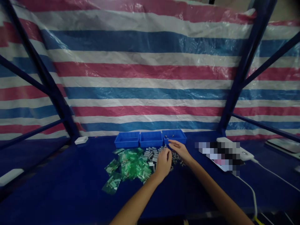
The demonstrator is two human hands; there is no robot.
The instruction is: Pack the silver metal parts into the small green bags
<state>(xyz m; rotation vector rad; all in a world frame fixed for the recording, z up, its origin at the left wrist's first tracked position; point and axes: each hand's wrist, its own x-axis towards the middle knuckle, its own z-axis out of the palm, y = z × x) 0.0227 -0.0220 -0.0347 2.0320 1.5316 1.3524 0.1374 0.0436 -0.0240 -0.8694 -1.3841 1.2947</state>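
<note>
My left hand (163, 163) is over the heap of small metal cylinders (151, 155), its fingers curled together; whatever they hold is hidden. Just to its right, my right hand (181, 151) reaches to the front of the right blue bin (180, 137) with its fingers stretched out and slightly apart. I make out nothing between them. A few small pieces lie inside that bin. Darker small metal parts (175, 158) are spread beneath my right hand. Left of the cylinders is a pile of green-tinted clear plastic bags (132, 165) with small parts in them.
Two more blue bins, the left one (127, 144) and the middle one (151, 143), stand in the same row. A phone (217, 159), a white device (246, 154) and a white cable (252, 190) lie at right. A small white box (81, 140) sits back left. Blue frame posts (241, 75) flank the table.
</note>
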